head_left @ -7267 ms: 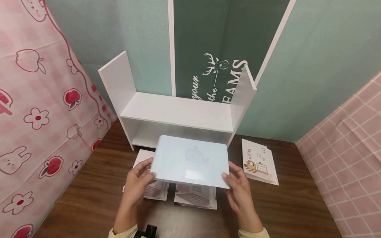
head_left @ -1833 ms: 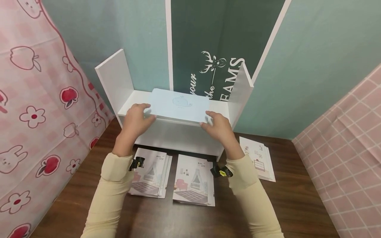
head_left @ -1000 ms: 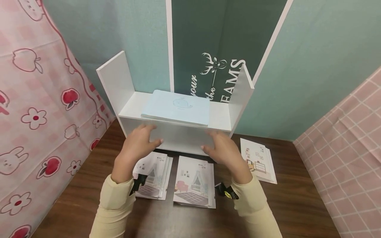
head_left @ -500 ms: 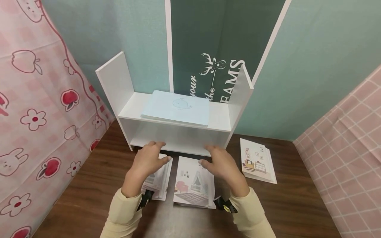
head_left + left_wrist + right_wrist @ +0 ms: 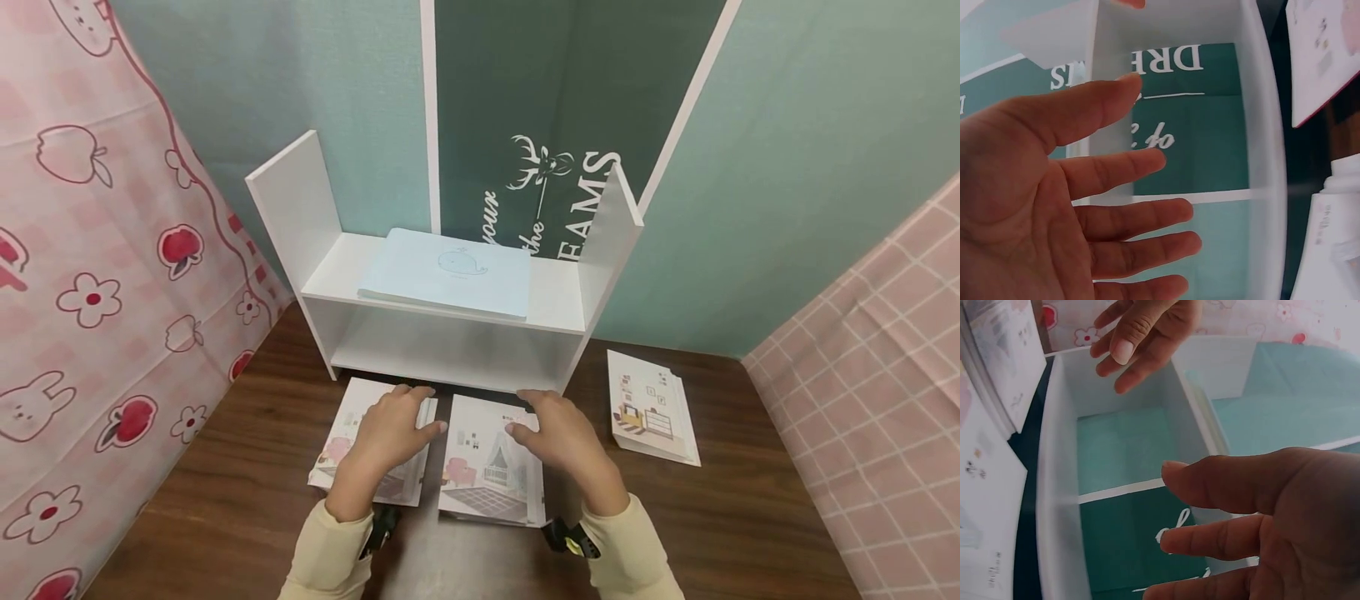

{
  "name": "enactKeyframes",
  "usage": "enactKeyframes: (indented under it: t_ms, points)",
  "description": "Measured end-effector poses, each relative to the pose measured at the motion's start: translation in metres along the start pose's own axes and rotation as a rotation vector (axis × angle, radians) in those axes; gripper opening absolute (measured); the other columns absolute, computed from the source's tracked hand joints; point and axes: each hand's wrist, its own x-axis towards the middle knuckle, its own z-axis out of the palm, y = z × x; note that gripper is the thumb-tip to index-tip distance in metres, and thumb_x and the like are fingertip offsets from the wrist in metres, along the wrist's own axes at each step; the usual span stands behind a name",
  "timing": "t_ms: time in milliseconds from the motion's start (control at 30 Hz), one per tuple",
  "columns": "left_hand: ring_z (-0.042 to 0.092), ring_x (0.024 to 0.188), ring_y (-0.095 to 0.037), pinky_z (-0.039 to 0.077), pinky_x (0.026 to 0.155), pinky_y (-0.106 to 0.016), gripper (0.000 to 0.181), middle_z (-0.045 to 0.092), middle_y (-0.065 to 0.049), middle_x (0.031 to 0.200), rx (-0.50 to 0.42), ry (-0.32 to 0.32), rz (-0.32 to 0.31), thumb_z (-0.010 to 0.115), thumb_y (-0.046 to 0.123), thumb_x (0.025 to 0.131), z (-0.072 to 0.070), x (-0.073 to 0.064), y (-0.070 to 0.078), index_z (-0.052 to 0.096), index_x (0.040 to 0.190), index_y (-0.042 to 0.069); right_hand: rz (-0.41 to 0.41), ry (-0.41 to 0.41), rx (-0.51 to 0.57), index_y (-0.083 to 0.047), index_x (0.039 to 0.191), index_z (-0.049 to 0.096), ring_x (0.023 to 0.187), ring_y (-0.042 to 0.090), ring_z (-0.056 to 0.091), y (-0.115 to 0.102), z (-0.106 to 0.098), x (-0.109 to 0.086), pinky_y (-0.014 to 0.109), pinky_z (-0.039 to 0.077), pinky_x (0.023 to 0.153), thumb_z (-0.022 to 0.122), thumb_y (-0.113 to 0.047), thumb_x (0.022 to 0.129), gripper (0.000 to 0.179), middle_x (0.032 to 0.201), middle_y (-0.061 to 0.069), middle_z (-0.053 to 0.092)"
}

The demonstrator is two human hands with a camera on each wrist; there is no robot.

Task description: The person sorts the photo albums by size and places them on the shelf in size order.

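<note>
We hold nothing: in the wrist views, the fingers of the left grip (image 5: 387,429) and the right grip (image 5: 562,435) are extended and spread. Seen from the head, our left grip hides part of the left book pile (image 5: 351,417), while our right grip overlaps the far right corner of the middle book pile (image 5: 487,471). We cannot tell whether either touches paper. Both piles lie on the brown desk (image 5: 735,500), just near of the white shelf (image 5: 557,300). A whale-printed book (image 5: 446,275) rests flat on its upper board. Farther right lies a third book pile (image 5: 651,408).
</note>
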Motion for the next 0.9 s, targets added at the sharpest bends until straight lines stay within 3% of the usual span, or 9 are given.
enactKeyframes:
  t_ms: [233, 433, 900]
  points:
    - [0.059, 0.093, -0.037, 0.049, 0.072, -0.049, 0.047, 0.059, -0.020, 0.110, -0.012, 0.034, -0.002, 0.074, 0.028, 0.078, 0.019, -0.007, -0.005, 0.062, 0.117, 0.003, 0.042, -0.032, 0.056, 0.001, 0.124, 0.056, 0.112, 0.037, 0.050, 0.010, 0.015, -0.004, 0.052, 0.040, 0.090, 0.070, -0.021, 0.083, 0.049, 0.121, 0.020, 0.056]
    - [0.060, 0.088, -0.038, 0.050, 0.067, -0.048, 0.044, 0.060, -0.021, 0.107, -0.029, 0.019, -0.009, 0.074, 0.026, 0.078, 0.036, -0.014, -0.005, 0.063, 0.114, 0.003, 0.048, -0.061, 0.096, 0.002, 0.121, 0.058, 0.111, 0.039, 0.050, 0.015, 0.027, -0.011, 0.054, 0.040, 0.089, 0.070, -0.019, 0.082, 0.046, 0.118, 0.022, 0.057]
    - [0.060, 0.088, -0.036, 0.049, 0.071, -0.048, 0.043, 0.061, -0.019, 0.102, -0.075, 0.016, 0.014, 0.075, 0.024, 0.076, 0.074, -0.029, -0.008, 0.064, 0.110, 0.001, 0.090, -0.067, 0.109, 0.005, 0.115, 0.060, 0.108, 0.042, 0.051, 0.036, 0.053, -0.022, 0.054, 0.040, 0.089, 0.072, -0.018, 0.080, 0.043, 0.114, 0.024, 0.058]
